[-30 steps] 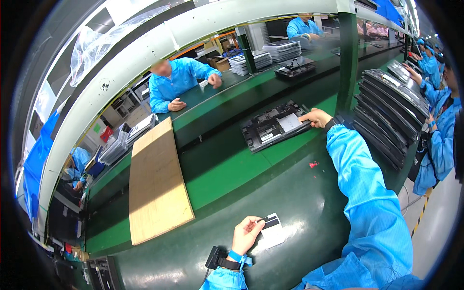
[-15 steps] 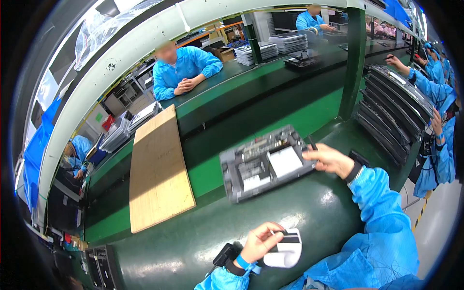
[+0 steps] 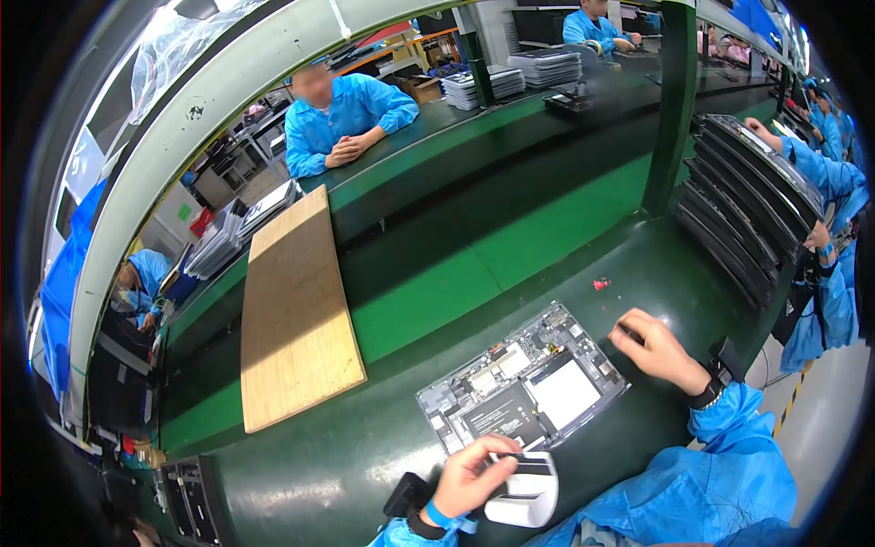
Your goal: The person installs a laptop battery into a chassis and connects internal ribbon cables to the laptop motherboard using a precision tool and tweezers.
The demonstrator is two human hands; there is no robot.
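An opened laptop base (image 3: 510, 365) lies on the dark green bench in front of me, its circuit boards, black battery and a white rectangular patch showing. My left hand (image 3: 469, 483), at the base's near edge, pinches a curled white sheet with black strips (image 3: 527, 501). To the right of the base is my right hand (image 3: 658, 351), apart from it. Its fingers are curled together around something dark and small that I cannot make out. Just beyond that hand, a small red item (image 3: 602, 284) rests on the bench.
A wooden board (image 3: 301, 319) spans the green channel at left. Dark laptop parts are stacked (image 3: 738, 210) at right, beside a green post (image 3: 670, 118). A black tray (image 3: 194, 501) sits at lower left. Across the bench, a person (image 3: 351, 118) in blue leans with clasped hands.
The laptop base has come down from my raised right hand onto the bench, and that hand has let go of it. My left hand shifted slightly nearer, still with the white sheet.
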